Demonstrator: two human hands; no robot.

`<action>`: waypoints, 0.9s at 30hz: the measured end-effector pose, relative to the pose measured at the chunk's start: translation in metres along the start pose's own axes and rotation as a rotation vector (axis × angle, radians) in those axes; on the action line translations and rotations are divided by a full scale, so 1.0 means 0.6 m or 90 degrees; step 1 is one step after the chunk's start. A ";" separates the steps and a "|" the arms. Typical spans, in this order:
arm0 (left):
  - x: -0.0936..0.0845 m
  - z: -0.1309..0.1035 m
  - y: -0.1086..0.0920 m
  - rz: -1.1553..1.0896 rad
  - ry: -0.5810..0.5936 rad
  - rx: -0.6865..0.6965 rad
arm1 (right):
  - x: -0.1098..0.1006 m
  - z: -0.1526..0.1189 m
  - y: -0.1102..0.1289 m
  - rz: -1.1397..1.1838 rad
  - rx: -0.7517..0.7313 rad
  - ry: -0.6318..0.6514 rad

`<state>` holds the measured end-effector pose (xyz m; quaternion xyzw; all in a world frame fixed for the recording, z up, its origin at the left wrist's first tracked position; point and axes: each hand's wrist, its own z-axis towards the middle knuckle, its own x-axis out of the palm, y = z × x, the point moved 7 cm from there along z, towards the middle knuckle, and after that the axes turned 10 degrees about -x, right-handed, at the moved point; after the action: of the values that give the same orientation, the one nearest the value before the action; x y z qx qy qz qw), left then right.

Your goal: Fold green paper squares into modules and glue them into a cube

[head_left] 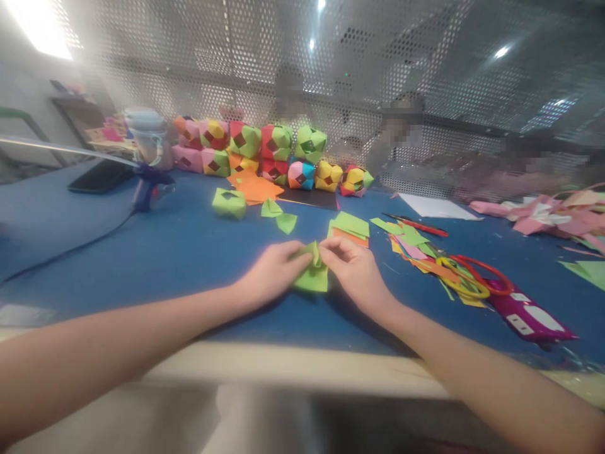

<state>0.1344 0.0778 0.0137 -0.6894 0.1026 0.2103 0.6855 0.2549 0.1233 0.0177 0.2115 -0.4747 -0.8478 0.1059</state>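
Pinching green paper (312,280) with fingertips of left hand (274,271) and right hand (357,271), near front of bench (189,239); judge only partly folded, with a fold standing up. Note small folded green pieces (286,222) beyond, and green paper cube (229,205), perhaps unfinished. Log stacked coloured paper balls (244,139) farther back as formed. See green sheets (350,223) and orange sheets (255,188) lying flat, seemingly unworked

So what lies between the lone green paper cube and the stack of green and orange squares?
In the head view, two loose pieces on the blue tabletop: a small green piece and, nearer the person, another green piece.
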 end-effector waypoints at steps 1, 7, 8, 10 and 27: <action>-0.001 0.000 0.001 0.003 -0.006 -0.004 | 0.002 -0.002 0.003 -0.005 -0.004 0.010; -0.003 0.001 0.006 0.028 -0.033 -0.012 | 0.012 -0.008 0.010 -0.068 -0.054 0.044; -0.003 0.001 0.006 0.034 -0.036 -0.012 | 0.011 -0.007 0.011 -0.087 -0.069 0.036; -0.003 0.002 0.005 0.044 -0.040 -0.009 | 0.009 -0.005 0.012 -0.110 -0.090 0.023; -0.007 0.000 -0.003 0.056 -0.052 0.028 | 0.005 -0.001 -0.004 -0.113 -0.064 0.031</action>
<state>0.1315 0.0775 0.0169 -0.6600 0.1097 0.2658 0.6941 0.2526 0.1231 0.0143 0.2677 -0.4083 -0.8712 0.0524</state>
